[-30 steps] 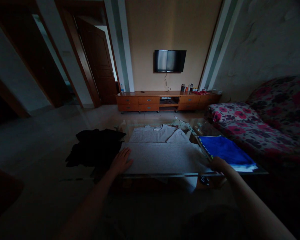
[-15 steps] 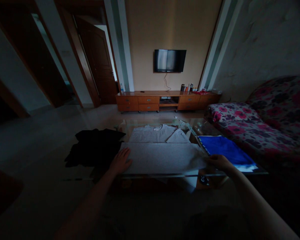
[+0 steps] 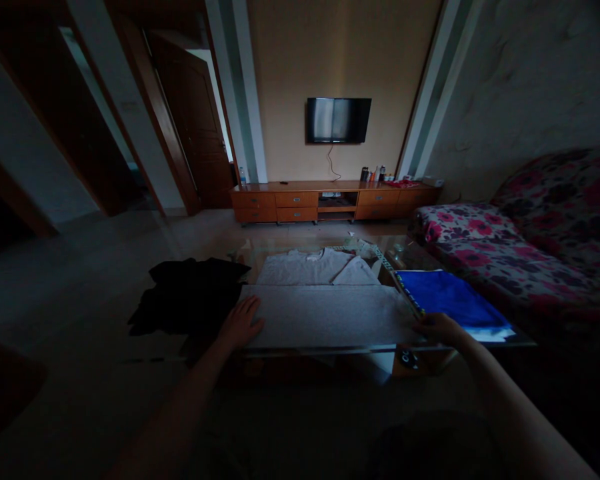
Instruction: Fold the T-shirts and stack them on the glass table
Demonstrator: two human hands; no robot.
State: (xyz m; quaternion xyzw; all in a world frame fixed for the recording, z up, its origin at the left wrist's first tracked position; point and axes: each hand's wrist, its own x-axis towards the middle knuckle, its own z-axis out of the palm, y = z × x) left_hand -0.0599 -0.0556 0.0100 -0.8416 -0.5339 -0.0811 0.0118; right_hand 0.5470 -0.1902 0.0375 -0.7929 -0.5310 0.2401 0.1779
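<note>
Grey shirt (image 3: 325, 313) lies folded on the glass worktop (image 3: 523, 344), soft and limp, best taken by its edges; left hand (image 3: 241, 323) presses it flat, fingers spread, right hand (image 3: 437, 327) pinches its corner.

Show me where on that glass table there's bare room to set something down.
Little is free. The grey shirt covers the middle of the glass table, with the left hand and right hand at its near corners. Black clothes crowd the left end, blue cloth the right. Bare glass shows only at the far right corner, beyond the blue cloth, beside small clutter.
</note>
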